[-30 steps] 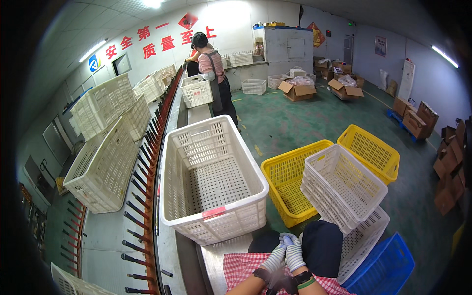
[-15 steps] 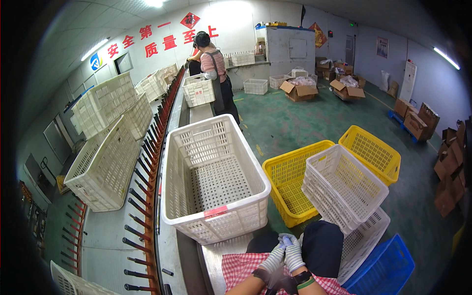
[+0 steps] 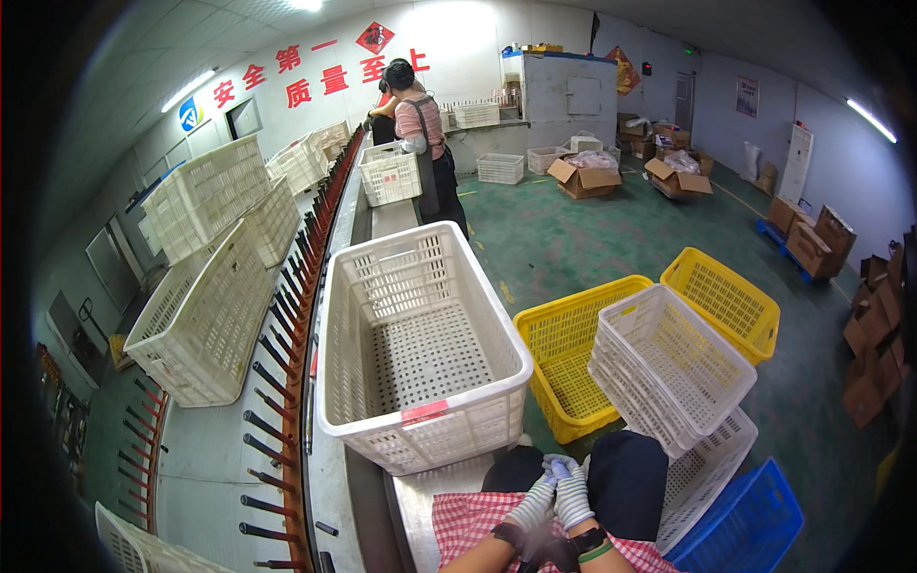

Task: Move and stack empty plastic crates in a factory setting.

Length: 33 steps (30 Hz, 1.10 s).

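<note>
My left hand and my right hand are clasped together over my lap, both in striped white-grey gloves with bluish fingertips. Their fingers press against each other, and whatever lies between them, if anything, is hidden. Directly in front of them a large white slotted crate with a red label on its rim stands on the metal bench; its inside shows only the perforated bottom. Neither hand touches it. A red-checked garment covers my lap, with dark cloth over my knees.
On the left runs a rail with upright dark rods. Beyond it are stacked white crates. At the right stand a yellow crate, nested white crates and a blue crate. A co-worker stands farther along the line.
The dark rods have travelled a little farther along the rail, away from me. The whole view has shifted slightly. My clasped hands stay in place.
</note>
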{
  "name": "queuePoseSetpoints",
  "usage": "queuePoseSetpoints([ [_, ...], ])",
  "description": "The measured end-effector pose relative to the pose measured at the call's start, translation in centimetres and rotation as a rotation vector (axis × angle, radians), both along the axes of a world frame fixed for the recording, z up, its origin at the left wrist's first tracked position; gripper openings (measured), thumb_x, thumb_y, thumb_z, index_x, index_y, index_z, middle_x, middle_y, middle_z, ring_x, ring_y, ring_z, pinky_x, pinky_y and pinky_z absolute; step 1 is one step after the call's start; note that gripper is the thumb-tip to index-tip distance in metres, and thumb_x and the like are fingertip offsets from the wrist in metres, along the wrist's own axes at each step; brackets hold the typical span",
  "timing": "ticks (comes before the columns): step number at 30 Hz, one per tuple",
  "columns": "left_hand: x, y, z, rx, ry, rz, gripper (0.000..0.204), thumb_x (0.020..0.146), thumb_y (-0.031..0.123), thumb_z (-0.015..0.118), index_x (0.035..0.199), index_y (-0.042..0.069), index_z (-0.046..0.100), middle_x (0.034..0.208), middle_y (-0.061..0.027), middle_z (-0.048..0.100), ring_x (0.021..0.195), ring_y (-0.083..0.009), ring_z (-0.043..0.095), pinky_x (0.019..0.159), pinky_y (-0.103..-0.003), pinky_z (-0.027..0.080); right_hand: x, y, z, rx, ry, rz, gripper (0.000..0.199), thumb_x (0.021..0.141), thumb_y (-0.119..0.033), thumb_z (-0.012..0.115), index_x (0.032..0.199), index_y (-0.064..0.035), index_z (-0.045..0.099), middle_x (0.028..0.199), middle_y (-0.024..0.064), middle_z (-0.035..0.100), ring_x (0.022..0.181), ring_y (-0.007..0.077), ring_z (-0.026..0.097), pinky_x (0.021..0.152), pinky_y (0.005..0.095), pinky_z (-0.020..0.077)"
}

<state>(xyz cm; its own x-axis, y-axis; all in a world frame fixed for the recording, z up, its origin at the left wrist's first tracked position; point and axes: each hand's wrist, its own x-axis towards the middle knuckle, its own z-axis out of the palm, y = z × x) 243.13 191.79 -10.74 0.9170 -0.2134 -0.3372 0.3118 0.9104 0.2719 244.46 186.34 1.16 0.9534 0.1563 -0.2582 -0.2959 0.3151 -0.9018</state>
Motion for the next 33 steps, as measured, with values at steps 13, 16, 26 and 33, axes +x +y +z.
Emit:
queuePoseSetpoints([
  [13, -0.9, 0.6, 5.2, 0.153, 0.024, 0.032, 0.025, 0.091, 0.028, 0.048, 0.109, 0.011, 0.052, 0.096, -0.0061, 0.058, 0.085, -0.0182, 0.057, 0.077, -0.033, 0.051, 0.1, 0.1, 0.1, -0.001, 0.008, 0.002, 0.017, 0.087, -0.009, 0.050, 0.098, 0.0012, 0.058, 0.090, 0.0097, 0.061, 0.082, 0.0150, 0.056, 0.077, 0.0256, 0.0446],
  [16, -0.7, 0.8, 4.8, 0.038, 0.057, -0.009, 0.025, 0.092, 0.029, 0.047, 0.108, 0.011, 0.052, 0.095, -0.0059, 0.058, 0.084, -0.0179, 0.057, 0.076, -0.032, 0.051, -0.1, 0.3, 0.5, 0.012, 0.023, 0.008, 0.017, 0.087, -0.008, 0.050, 0.099, 0.0010, 0.058, 0.091, 0.0098, 0.061, 0.082, 0.0148, 0.056, 0.077, 0.0250, 0.0445],
  [26, -0.8, 0.7, 5.2, 0.057, 0.031, -0.021, 0.019, 0.092, 0.027, 0.047, 0.104, 0.015, 0.053, 0.093, -0.0037, 0.056, 0.081, -0.0155, 0.052, 0.074, -0.029, 0.048, -0.1, 0.5, 0.5, 0.004, 0.008, 0.017, 0.017, 0.088, -0.008, 0.049, 0.099, 0.0007, 0.058, 0.090, 0.0097, 0.061, 0.080, 0.0131, 0.055, 0.074, 0.0237, 0.0447],
  [33, -1.0, 0.3, 6.1, 0.093, 0.052, 0.008, 0.026, 0.092, 0.029, 0.046, 0.108, 0.010, 0.052, 0.097, -0.0081, 0.059, 0.084, -0.0199, 0.058, 0.076, -0.032, 0.052, 0.0, 0.0, 0.5, 0.007, 0.010, 0.013, 0.016, 0.088, -0.007, 0.048, 0.099, 0.0014, 0.057, 0.093, 0.0107, 0.060, 0.084, 0.0162, 0.057, 0.077, 0.0255, 0.0458],
])
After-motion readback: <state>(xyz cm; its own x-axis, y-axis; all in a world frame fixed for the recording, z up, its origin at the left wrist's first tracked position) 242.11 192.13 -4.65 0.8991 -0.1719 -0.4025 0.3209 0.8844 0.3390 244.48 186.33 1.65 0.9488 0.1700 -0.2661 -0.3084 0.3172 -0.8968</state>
